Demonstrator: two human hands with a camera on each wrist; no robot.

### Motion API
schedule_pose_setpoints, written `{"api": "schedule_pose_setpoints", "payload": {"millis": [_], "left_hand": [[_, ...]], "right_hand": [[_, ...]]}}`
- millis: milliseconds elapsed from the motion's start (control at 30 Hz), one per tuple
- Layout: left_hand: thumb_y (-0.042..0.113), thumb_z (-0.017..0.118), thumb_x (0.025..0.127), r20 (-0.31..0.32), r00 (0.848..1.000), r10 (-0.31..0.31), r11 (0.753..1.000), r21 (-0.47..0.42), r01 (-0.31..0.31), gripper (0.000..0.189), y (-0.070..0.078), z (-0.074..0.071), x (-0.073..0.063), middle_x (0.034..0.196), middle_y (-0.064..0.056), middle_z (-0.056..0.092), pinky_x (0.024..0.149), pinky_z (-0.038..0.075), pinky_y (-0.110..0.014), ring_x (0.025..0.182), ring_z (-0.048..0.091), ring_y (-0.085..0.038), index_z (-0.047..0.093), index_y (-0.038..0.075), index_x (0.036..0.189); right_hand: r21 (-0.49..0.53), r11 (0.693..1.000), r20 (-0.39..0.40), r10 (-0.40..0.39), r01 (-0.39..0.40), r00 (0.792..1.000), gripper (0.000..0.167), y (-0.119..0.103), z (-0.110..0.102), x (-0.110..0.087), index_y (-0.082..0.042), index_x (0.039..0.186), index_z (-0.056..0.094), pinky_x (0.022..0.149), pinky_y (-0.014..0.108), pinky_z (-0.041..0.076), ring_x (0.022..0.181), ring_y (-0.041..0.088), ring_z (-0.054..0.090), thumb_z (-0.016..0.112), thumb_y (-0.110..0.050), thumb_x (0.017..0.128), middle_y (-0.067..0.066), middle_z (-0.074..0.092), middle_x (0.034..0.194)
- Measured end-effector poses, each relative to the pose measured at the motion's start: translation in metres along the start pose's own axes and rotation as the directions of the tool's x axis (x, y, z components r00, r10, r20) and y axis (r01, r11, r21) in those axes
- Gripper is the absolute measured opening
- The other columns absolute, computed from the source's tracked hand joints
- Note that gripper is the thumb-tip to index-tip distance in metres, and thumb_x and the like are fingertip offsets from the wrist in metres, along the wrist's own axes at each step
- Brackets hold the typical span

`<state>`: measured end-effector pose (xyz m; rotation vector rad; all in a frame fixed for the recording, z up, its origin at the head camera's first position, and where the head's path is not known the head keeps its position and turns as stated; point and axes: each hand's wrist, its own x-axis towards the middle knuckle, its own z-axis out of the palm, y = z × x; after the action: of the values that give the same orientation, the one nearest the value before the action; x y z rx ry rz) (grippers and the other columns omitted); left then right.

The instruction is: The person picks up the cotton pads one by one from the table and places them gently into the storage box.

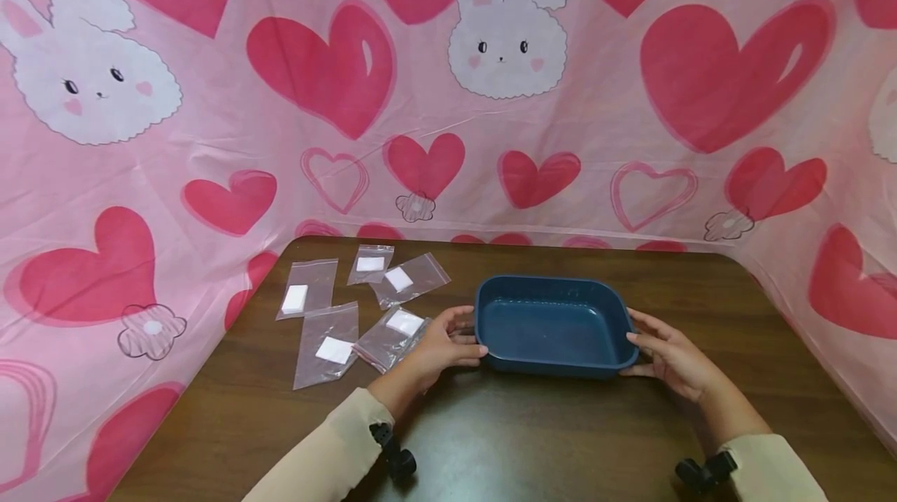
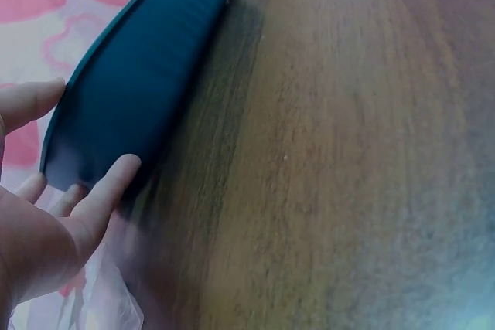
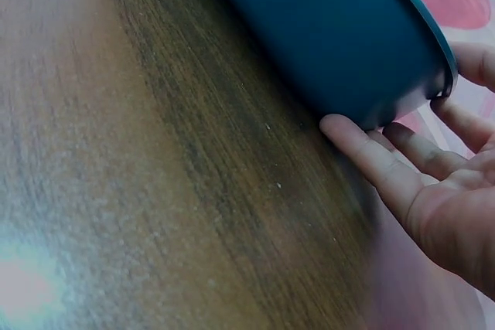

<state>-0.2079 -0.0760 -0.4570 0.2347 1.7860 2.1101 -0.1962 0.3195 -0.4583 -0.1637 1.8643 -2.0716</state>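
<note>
Bracketing a dark blue tray (image 1: 554,327) from both ends, the person has the left hand (image 1: 441,346) against its left wall and the right hand (image 1: 666,358) against its right wall. The tray sits flat on the brown table (image 1: 546,440), about midway across and empty inside.

Both wrist views show fingers (image 2: 108,183) straight or only gently bent, the thumbs laid along the lower wall and the other fingers (image 3: 421,148) spread near the rim; neither hand is clamped round anything, so it reads as a light two-sided steadying contact.

To the left of the tray, five small clear zip bags (image 1: 329,338), each with a white square inside, lie scattered on the table; the nearest one is just beside the left hand.

My reading is that the tray is being placed or squared up, with the bags not yet touched. Whatever follows with the tray would call for a firmer hold under the rim; anything with the bags would need the left hand to let go and reach a little to its left.
</note>
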Motion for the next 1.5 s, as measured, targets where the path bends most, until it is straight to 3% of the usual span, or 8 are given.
{"api": "schedule_pose_setpoints", "payload": {"millis": [300,900,1067,1267,1500], "left_hand": [[-0.008,0.073,0.081,-0.003,1.000,-0.003,1.000,0.023,0.003,0.067,0.004,-0.003,-0.002,0.132,-0.030,0.050,0.081,0.055,-0.045,0.113,0.059,-0.043,0.040,-0.008,0.140],[-0.007,0.073,0.081,0.033,0.996,0.079,0.996,0.037,-0.080,0.065,0.007,-0.010,-0.011,0.128,-0.032,0.050,0.081,0.056,-0.034,0.108,0.061,-0.034,0.041,-0.008,0.138],[-0.004,0.074,0.081,0.044,0.996,0.083,0.993,0.078,-0.086,0.066,0.011,-0.015,-0.018,0.126,-0.028,0.053,0.084,0.055,-0.032,0.112,0.059,-0.038,0.040,-0.009,0.138],[0.000,0.075,0.082,0.045,0.996,0.076,0.991,0.110,-0.081,0.063,0.014,-0.025,-0.028,0.127,-0.030,0.052,0.086,0.054,-0.033,0.117,0.052,-0.047,0.043,-0.006,0.137],[-0.001,0.076,0.082,0.020,0.988,0.153,0.976,0.155,-0.154,0.059,0.014,-0.036,-0.035,0.125,-0.034,0.051,0.083,0.055,-0.031,0.113,0.054,-0.046,0.047,-0.004,0.134]], "right_hand": [[0.026,0.999,-0.024,0.025,-0.025,0.999,0.041,-0.001,-0.002,0.000,-0.012,0.141,0.042,0.085,0.059,0.049,0.106,0.024,0.062,0.053,-0.013,0.101,-0.005,0.056,0.122],[0.054,0.998,0.030,-0.022,0.021,0.999,0.030,0.003,-0.003,-0.005,-0.023,0.129,0.056,0.084,0.054,0.052,0.104,0.022,0.064,0.049,-0.011,0.103,-0.006,0.060,0.120],[0.063,0.998,0.050,-0.031,0.028,0.998,0.029,0.005,-0.002,-0.005,-0.026,0.126,0.057,0.084,0.053,0.052,0.104,0.022,0.063,0.049,-0.011,0.103,-0.004,0.060,0.120],[0.024,1.000,0.018,-0.005,0.004,1.000,0.031,0.003,-0.002,-0.006,-0.020,0.133,0.051,0.085,0.055,0.052,0.106,0.020,0.062,0.051,-0.015,0.103,-0.005,0.059,0.120],[0.012,1.000,-0.002,-0.012,0.012,1.000,0.036,0.003,-0.002,-0.007,-0.013,0.139,0.047,0.085,0.054,0.052,0.106,0.021,0.062,0.050,-0.014,0.103,-0.003,0.058,0.121]]}}
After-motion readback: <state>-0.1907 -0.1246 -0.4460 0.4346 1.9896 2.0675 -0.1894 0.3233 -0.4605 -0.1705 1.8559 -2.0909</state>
